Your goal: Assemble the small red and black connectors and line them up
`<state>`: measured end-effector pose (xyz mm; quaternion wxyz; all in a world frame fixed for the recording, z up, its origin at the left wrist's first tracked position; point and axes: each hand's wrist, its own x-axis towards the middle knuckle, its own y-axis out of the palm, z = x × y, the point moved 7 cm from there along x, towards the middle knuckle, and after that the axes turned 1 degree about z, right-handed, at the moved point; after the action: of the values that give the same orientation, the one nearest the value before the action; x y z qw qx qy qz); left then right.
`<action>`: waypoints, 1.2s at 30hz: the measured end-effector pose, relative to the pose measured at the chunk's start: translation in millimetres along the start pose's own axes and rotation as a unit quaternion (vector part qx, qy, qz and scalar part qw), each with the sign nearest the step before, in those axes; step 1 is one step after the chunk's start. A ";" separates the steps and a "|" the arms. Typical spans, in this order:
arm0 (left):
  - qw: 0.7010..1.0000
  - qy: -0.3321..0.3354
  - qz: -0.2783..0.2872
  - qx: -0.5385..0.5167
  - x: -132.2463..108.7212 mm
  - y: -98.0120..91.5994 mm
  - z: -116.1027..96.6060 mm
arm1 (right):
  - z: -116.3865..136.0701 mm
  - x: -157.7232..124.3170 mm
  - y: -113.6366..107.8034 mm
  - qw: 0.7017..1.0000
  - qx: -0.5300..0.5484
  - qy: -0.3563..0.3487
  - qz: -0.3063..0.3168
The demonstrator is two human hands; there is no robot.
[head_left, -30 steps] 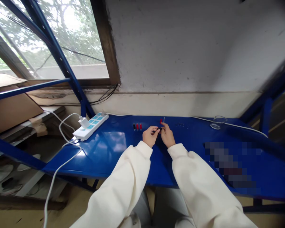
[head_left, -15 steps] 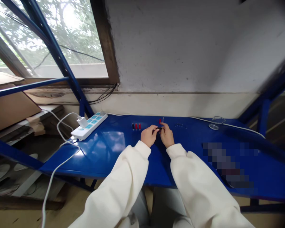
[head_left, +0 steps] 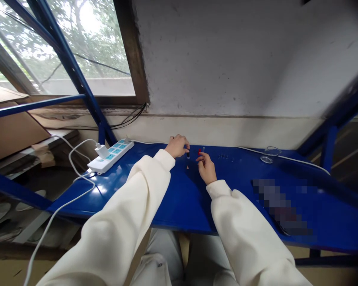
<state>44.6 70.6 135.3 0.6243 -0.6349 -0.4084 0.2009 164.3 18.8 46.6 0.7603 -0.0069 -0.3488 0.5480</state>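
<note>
My left hand [head_left: 178, 146] is at the back of the blue table [head_left: 179, 198], fingers curled. At its thumb and fingertips a small black cylinder [head_left: 188, 155] stands upright, apparently pinched near its top. My right hand [head_left: 207, 169] is to the right, its fingers bent and slightly apart, with nothing visible in them. Just beyond its fingertips are a small red piece [head_left: 199, 151] and a clear thin tube [head_left: 203, 149]. A tiny tan piece [head_left: 187, 167] lies on the table between my hands. Whatever is beneath my left hand and sleeve is hidden.
Several tiny clear pieces [head_left: 223, 156] lie right of my right hand. Farther right is a clear round container [head_left: 267, 159]. A white power strip [head_left: 111, 157] with a plug and cable is at the left. A blurred-out dark object [head_left: 282, 206] lies at the front right.
My hands, formerly together around a black piece, have parted. The left has moved back and left, hiding the row of black and red pieces. The tan piece now lies in view.
</note>
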 end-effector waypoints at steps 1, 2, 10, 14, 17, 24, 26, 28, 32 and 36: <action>1.000 -0.008 0.011 0.008 -1.1 3.8 5.2 | 0.6 0.0 0.4 1.000 -0.002 -0.002 0.003; 1.000 -0.015 0.020 0.015 -2.9 8.5 9.8 | 1.2 0.0 0.9 1.000 -0.004 -0.004 0.006; 0.997 -0.034 0.040 0.054 -12.8 32.6 30.8 | 2.2 0.2 2.5 1.000 -0.005 -0.018 0.013; 0.996 -0.031 0.042 0.068 -11.9 32.5 33.7 | 2.4 0.1 2.5 1.000 -0.007 -0.017 0.015; 0.995 -0.039 0.048 0.074 -12.2 32.9 35.3 | 3.3 -0.4 2.2 1.000 -0.007 -0.014 0.016; 0.995 -0.039 0.056 0.075 -14.2 32.4 34.4 | 5.3 -0.5 2.1 1.000 -0.012 -0.010 0.023; 0.995 -0.040 0.052 0.073 -14.7 32.1 35.3 | 5.2 -0.5 2.1 1.000 -0.013 -0.009 0.024; 0.995 -0.043 0.049 0.071 -15.1 31.9 36.6 | 4.8 -0.6 2.1 1.000 -0.013 -0.008 0.026; 0.995 -0.044 0.052 0.068 -16.2 31.8 37.5 | 4.1 -1.0 1.9 1.000 -0.015 -0.010 0.025; 0.996 -0.044 0.055 0.062 -16.7 30.3 36.0 | 3.4 -0.6 2.2 1.000 -0.015 -0.011 0.025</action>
<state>15.4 83.8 97.0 0.6316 -0.6070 -0.3872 0.2876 160.6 17.9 47.9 0.7423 -0.0204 -0.3653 0.5613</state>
